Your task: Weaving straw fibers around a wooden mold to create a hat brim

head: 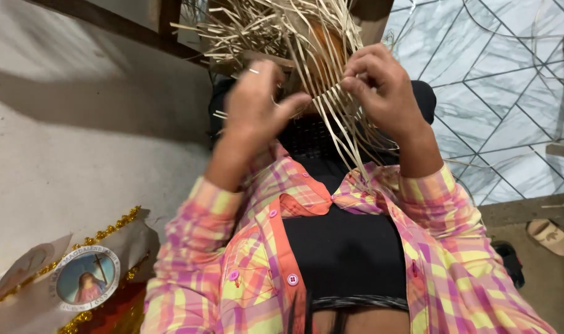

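Straw strips (331,117) sit pinched between your two hands, just above your plaid shirt (245,247), fanned flat so the weave edge stays tight. Your left hand (257,99) is clamped thumb-to-fingers on the strips; your right hand (381,83) is clamped on them too. Loose ends trail toward the shirt; sandals (551,235) lie well right of it.

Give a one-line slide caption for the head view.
Left hand and right hand pinch pale flat straw strips above a plaid shirt.
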